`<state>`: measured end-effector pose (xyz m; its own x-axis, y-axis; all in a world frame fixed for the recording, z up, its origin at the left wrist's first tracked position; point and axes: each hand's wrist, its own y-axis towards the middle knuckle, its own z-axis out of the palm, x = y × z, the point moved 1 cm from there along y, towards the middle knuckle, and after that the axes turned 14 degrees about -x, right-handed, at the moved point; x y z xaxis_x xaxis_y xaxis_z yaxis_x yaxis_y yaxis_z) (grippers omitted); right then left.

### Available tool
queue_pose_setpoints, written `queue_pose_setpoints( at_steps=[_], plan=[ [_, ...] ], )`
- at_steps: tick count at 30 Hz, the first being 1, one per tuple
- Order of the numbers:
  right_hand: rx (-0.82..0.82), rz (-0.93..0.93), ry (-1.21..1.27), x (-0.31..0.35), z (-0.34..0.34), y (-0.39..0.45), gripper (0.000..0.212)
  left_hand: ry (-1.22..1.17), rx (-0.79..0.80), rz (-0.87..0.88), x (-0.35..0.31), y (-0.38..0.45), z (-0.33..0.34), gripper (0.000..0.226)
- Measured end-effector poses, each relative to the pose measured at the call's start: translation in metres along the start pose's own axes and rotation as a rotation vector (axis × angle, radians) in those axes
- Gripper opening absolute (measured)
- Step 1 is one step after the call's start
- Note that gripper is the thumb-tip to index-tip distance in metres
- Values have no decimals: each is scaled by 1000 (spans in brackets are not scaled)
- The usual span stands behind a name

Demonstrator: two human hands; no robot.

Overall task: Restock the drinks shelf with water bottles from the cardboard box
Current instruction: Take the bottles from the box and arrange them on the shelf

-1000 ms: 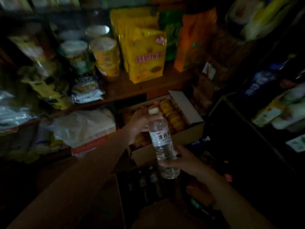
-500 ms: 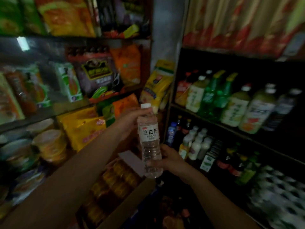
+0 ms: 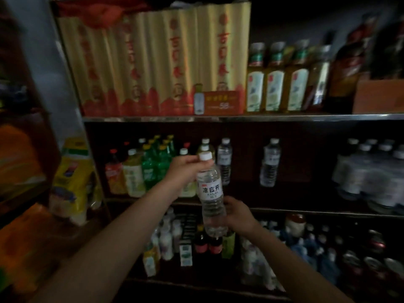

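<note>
Head view | clear plastic water bottle (image 3: 211, 193) upright, left hand (image 3: 182, 169) clamped at neck, right hand (image 3: 237, 214) clamped at base | drinks shelf (image 3: 284, 194) gap directly ahead

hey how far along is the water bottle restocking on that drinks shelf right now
Early, by the look of it. Done: two water bottles already stand on the middle shelf, with a wide dark gap beside them. In hand: one water bottle, left hand at the cap end, right hand near the base, in front of that shelf, not yet placed. Left: setting it down and filling the gap; the cardboard box is out of view.
</note>
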<state>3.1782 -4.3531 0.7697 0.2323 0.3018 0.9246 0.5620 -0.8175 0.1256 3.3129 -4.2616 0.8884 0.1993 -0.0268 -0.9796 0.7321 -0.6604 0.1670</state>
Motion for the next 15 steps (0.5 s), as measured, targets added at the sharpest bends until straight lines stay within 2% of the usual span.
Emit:
queue_pose_setpoints(
  at_steps=[5, 9, 11, 13, 15],
  plan=[
    [-112, 13, -130, -23, -47, 58, 56, 209, 150, 84, -6, 62, 79, 23],
    [-123, -5, -196, -39, -54, 100, 42, 415, 243, 147, -3, 113, 110, 20],
    [-112, -2, -197, -45, -53, 122, 35, 480, 234, 165, 3, 135, 118, 29],
    [-109, -7, -216, -49, -50, 142, 34, 512, 208, 163, 7, 153, 123, 35],
    [-112, -12, -241, -54, -46, 161, 44, 531, 192, 169, 8, 167, 126, 31]
  ],
)
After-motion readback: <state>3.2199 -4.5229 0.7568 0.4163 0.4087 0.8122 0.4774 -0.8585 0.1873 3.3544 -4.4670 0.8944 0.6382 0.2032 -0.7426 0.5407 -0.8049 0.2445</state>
